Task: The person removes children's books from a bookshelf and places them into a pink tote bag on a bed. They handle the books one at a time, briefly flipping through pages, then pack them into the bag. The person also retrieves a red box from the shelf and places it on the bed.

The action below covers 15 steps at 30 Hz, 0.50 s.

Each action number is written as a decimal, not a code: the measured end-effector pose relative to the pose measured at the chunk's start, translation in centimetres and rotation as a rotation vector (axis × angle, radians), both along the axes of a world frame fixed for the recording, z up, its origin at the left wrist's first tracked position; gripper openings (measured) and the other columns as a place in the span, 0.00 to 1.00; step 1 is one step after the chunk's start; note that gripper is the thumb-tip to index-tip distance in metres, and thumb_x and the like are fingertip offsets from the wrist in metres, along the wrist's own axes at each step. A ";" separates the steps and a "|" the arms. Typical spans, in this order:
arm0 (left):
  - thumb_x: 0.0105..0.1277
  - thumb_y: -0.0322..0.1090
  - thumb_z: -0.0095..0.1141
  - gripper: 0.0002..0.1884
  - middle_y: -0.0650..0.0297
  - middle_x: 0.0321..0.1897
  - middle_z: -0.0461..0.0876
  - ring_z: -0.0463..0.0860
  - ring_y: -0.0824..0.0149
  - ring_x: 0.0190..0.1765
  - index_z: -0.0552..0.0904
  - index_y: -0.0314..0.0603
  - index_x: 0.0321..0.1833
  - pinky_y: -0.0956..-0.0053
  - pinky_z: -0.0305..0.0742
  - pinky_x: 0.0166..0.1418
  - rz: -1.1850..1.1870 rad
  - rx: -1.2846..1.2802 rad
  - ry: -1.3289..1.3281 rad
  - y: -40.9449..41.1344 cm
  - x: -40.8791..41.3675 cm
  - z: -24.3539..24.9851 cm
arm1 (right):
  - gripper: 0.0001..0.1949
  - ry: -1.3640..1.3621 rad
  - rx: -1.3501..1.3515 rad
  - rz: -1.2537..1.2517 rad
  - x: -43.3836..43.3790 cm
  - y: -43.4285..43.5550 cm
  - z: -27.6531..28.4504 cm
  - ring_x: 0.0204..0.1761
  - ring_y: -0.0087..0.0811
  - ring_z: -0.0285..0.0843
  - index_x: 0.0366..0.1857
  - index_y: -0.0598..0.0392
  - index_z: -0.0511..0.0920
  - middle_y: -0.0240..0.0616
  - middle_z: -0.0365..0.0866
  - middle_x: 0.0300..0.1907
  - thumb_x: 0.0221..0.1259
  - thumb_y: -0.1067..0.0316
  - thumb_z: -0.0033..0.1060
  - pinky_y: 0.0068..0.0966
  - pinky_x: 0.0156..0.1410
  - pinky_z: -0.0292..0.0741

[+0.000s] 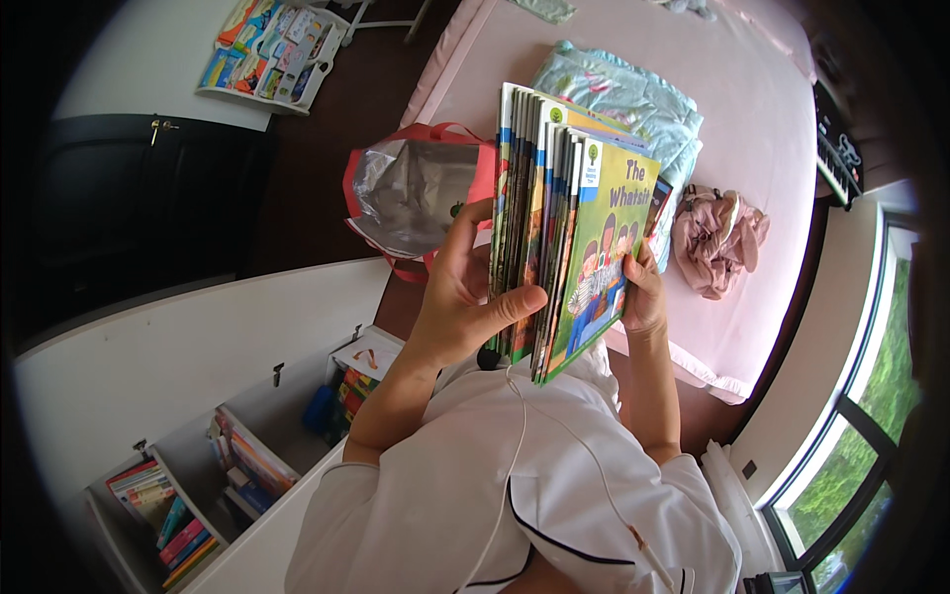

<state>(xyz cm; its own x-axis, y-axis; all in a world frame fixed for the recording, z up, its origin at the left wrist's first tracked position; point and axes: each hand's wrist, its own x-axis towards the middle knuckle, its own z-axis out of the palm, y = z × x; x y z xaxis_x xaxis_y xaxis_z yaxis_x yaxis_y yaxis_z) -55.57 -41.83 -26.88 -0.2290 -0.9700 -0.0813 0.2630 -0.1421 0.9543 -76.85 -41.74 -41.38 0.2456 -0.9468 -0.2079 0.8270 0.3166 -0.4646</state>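
Upright in both hands, in front of my chest, is a stack of thin children's picture books, spines turned to the left. My left hand grips the spine side, its thumb across the spines. At the covers' right edge my right hand holds on, thumb on the front cover and fingers hidden behind. The front book has a green cover with drawn figures. Just left of the stack, a red bag with a silver foil lining stands with its mouth open; my left fingers partly overlap its edge.
A bed with a pink sheet bears a folded light-blue quilt and a pink cloth bag. At the lower left are white storage compartments holding books. A white book rack stands at the upper left, a keyboard at the right.
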 end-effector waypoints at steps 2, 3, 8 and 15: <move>0.60 0.32 0.70 0.37 0.64 0.42 0.82 0.81 0.76 0.43 0.62 0.37 0.68 0.79 0.76 0.48 -0.010 0.007 -0.002 0.2 -0.1 -0.3 | 0.27 -0.060 0.002 -0.003 0.1 0.0 -0.4 0.39 0.37 0.86 0.57 0.57 0.72 0.42 0.83 0.40 0.55 0.64 0.72 0.35 0.46 0.84; 0.60 0.32 0.70 0.38 0.65 0.42 0.82 0.81 0.75 0.44 0.62 0.36 0.70 0.79 0.75 0.50 -0.016 0.010 -0.002 0.3 -0.2 -0.3 | 0.28 -0.109 -0.004 0.008 0.0 0.0 -0.7 0.43 0.36 0.85 0.58 0.58 0.72 0.41 0.83 0.45 0.54 0.64 0.73 0.34 0.51 0.82; 0.64 0.33 0.66 0.31 0.67 0.45 0.81 0.79 0.77 0.45 0.66 0.35 0.68 0.80 0.74 0.52 0.051 0.045 0.022 0.4 -1.3 -0.3 | 0.29 -0.289 -0.045 0.059 -0.1 0.0 -2.4 0.46 0.41 0.85 0.57 0.59 0.73 0.46 0.83 0.48 0.51 0.64 0.76 0.41 0.52 0.83; 0.68 0.35 0.62 0.26 0.64 0.51 0.80 0.79 0.75 0.50 0.70 0.34 0.65 0.78 0.73 0.57 0.035 0.115 0.118 1.0 -1.0 -0.8 | 0.29 -0.647 0.054 0.108 0.3 0.8 -7.1 0.49 0.46 0.84 0.58 0.63 0.73 0.48 0.83 0.48 0.51 0.65 0.75 0.42 0.57 0.81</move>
